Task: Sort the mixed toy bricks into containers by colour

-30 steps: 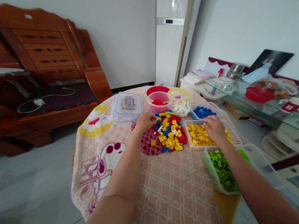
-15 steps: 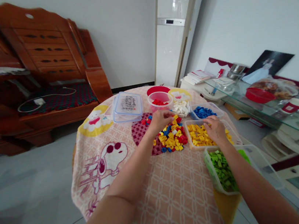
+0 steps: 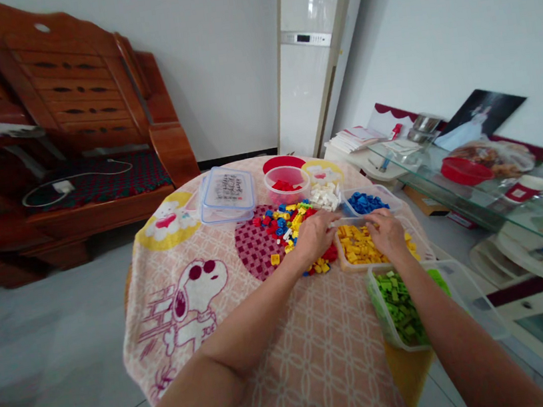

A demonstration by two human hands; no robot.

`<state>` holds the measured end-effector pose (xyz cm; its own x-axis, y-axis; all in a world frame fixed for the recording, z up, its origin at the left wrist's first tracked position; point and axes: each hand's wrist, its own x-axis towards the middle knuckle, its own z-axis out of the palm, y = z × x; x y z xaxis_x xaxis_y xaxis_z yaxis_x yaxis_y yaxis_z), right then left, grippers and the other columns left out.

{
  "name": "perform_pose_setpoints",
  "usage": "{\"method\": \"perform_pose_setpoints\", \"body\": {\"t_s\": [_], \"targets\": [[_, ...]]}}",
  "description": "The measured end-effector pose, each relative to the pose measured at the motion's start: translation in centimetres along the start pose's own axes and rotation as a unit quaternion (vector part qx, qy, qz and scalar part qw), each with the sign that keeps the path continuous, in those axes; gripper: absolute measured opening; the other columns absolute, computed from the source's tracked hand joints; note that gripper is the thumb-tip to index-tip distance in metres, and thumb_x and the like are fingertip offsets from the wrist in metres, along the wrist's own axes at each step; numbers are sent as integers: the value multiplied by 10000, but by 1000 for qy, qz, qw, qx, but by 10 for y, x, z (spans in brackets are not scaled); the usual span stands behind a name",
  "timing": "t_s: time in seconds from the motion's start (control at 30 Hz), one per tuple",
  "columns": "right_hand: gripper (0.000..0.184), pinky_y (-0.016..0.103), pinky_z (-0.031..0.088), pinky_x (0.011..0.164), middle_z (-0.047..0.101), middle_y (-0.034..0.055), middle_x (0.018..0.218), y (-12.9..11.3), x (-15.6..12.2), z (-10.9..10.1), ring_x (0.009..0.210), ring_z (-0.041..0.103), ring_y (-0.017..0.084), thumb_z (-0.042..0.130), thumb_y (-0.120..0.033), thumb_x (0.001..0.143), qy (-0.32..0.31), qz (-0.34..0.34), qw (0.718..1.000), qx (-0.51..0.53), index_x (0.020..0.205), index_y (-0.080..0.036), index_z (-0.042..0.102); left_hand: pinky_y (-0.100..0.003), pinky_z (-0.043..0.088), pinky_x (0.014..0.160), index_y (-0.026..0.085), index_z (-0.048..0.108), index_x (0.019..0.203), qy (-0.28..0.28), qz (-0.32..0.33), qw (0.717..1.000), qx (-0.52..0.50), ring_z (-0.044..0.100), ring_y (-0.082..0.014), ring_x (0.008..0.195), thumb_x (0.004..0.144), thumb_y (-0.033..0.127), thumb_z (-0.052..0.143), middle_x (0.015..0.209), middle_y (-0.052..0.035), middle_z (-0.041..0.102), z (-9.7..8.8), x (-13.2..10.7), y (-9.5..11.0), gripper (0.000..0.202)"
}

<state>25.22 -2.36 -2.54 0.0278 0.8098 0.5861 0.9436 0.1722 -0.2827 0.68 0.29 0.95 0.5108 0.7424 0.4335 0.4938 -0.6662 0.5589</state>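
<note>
Over the right side of a mixed heap of toy building bricks (image 3: 282,223), my left hand (image 3: 316,232) stretches to the near-left rim of the yellow-brick box. Its fingers are drawn together; whatever is between them is too small to make out. My right hand (image 3: 387,233) hovers over the clear box (image 3: 344,262) of yellow bricks (image 3: 357,245), fingers bent into a pinch, their contents hidden. Behind that box lie blue bricks (image 3: 366,201) in a clear tray. Green bricks (image 3: 401,303) fill a box beneath my right forearm. White bricks (image 3: 325,196) sit beyond the heap.
A clear round tub (image 3: 289,194) with red bricks stands at the back, a red lid (image 3: 282,162) behind it. Clear blue-edged lids (image 3: 227,193) lie at the back left. A patterned cloth (image 3: 273,358) covers the round table. A cluttered glass shelf (image 3: 514,203) is at the right.
My left hand has moved right and nearer, from the back of the heap to the yellow-brick box, uncovering bricks behind it. My right hand has stayed over that box.
</note>
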Motion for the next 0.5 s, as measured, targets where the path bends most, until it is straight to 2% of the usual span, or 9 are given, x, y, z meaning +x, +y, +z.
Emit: {"method": "perform_pose_setpoints", "body": {"t_s": [0.1,0.23,0.33,0.5], "targets": [[249,445,526,908,676,128,1021,0,0,1,958,621,283,519,-228,852,0,4,1000,0,934,-188,750,-357,500,1064,168,725,1199,25,-23,998,48,641,-237,1177,892,126,554,1227,-121,718,-10,4,-20,354],[248,443,525,921,678,114,1029,1,-1,2,969,617,275,522,-234,855,12,1,1000,4,939,-200,752,-354,500,1053,160,747,1109,-18,-35,994,97,658,-231,1124,913,141,537,1145,-118,735,-10,6,-39,288],[251,453,522,931,675,121,1030,0,-1,1,974,615,282,522,-235,856,9,0,1000,3,944,-195,754,-343,514,1009,173,744,1081,-39,-43,993,103,673,-225,1076,901,137,551,1106,-106,741,-9,7,-44,266],[261,464,519,942,669,133,1041,1,0,1,989,613,292,518,-236,853,3,1,1000,3,947,-187,756,-335,528,932,166,727,1026,-35,-73,994,77,683,-229,1004,850,135,611,1035,-95,747,-15,6,-43,213]]}}
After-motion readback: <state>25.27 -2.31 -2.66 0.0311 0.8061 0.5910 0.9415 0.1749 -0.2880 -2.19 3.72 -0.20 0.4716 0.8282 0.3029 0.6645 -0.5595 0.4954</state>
